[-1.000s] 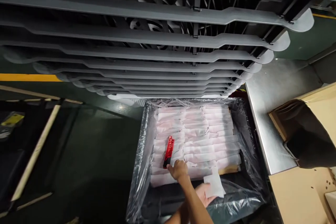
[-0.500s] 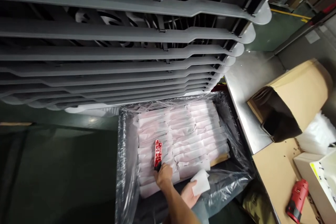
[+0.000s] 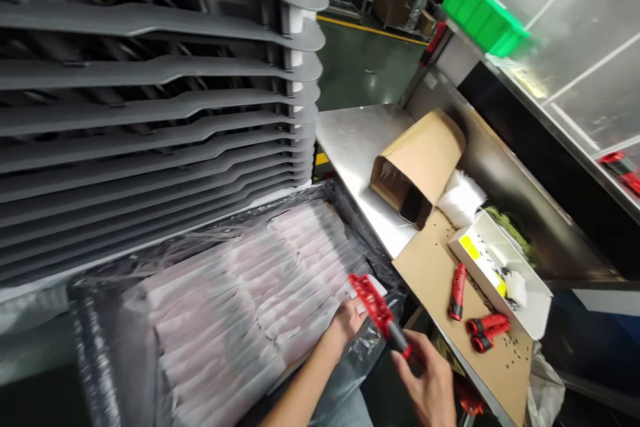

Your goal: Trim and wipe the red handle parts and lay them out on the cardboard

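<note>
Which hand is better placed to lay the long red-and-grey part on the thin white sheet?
Probably the right hand: it holds the long red-and-grey part by one end, while the left hand appears to hold the thin white sheet.

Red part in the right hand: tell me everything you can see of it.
The red part is long and narrow and looks like plastic, with an uneven face, a dark section toward its lower end and a red tip there. Finer detail is blurred. It slants from upper left to lower right in the picture, its lower end in the fingers of the right hand. Its upper end overlaps the left hand and white sheet; contact there is unclear.
</note>
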